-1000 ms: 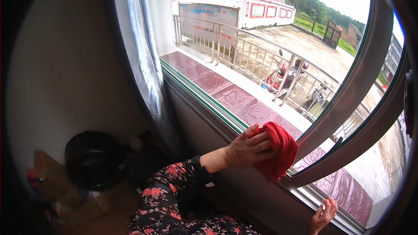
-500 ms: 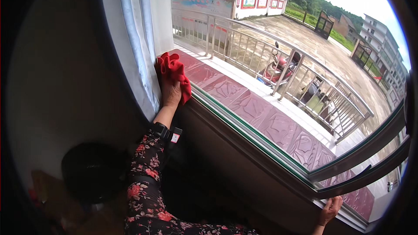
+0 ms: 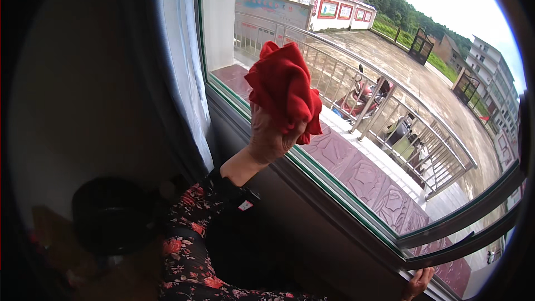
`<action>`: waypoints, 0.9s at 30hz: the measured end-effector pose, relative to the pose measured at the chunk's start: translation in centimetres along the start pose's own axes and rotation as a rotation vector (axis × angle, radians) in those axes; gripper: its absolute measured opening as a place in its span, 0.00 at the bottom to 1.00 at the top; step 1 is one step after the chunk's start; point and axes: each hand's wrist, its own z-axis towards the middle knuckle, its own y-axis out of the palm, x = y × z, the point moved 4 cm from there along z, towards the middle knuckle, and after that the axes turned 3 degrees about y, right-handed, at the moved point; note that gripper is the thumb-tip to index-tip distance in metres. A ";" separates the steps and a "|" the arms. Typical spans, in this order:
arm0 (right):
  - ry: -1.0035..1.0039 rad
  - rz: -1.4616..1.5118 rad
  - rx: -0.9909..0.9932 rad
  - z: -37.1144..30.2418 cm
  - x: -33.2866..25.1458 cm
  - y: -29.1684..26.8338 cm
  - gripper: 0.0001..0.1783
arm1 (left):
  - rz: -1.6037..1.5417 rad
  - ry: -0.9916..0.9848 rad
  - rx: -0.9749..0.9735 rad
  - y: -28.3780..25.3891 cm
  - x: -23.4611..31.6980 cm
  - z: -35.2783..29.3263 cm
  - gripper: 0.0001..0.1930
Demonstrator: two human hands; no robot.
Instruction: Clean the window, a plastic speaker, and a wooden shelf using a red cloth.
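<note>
A crumpled red cloth (image 3: 285, 81) is bunched in my left hand (image 3: 266, 138), whose fingers are closed round it. This hand is raised over the green-edged window track (image 3: 334, 188), in front of the window opening. Whether the cloth touches any glass there, I cannot tell. At the lower right, my right hand (image 3: 418, 284) has its fingers curled over the lower window frame (image 3: 402, 267), just below the dark ends of the window sashes (image 3: 468, 206). Part of that hand is cut off by the picture's lower edge.
A pale blue curtain (image 3: 184, 67) hangs left of the opening. Outside lie a maroon tiled ledge (image 3: 356, 170), a metal railing (image 3: 390, 72) and a parked red scooter (image 3: 356, 100). A dark round object (image 3: 111, 212) stands in shadow at the lower left.
My left hand has moved right, away from the curtain-side corner, carrying the red cloth in front of the opening. The curtain hangs differently now. My right hand stays at the frame.
</note>
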 end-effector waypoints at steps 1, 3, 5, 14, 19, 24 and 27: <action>0.002 0.003 0.004 0.0 1.3 0.1 0.11 | 0.023 0.125 -0.094 0.3 4.9 -0.2 0.26; -0.128 0.088 -0.024 0.3 2.4 1.6 0.07 | 0.008 0.499 -0.041 2.6 12.2 -1.0 0.23; -0.163 0.096 -0.010 0.4 3.1 2.3 0.07 | 0.124 0.832 -0.082 5.9 16.5 -3.5 0.20; -0.221 0.122 0.064 1.3 1.6 0.1 0.06 | 0.208 0.334 -0.035 1.7 15.0 7.4 0.31; -0.252 0.134 0.109 2.0 2.1 -0.5 0.05 | 0.072 -0.047 0.339 0.0 10.0 12.2 0.20; -0.271 0.110 0.127 2.4 3.1 -0.8 0.06 | 0.017 0.237 0.153 6.7 22.3 9.3 0.18; -0.286 0.119 0.124 1.9 3.6 -0.6 0.05 | -0.081 0.470 -0.035 8.8 32.9 5.8 0.19</action>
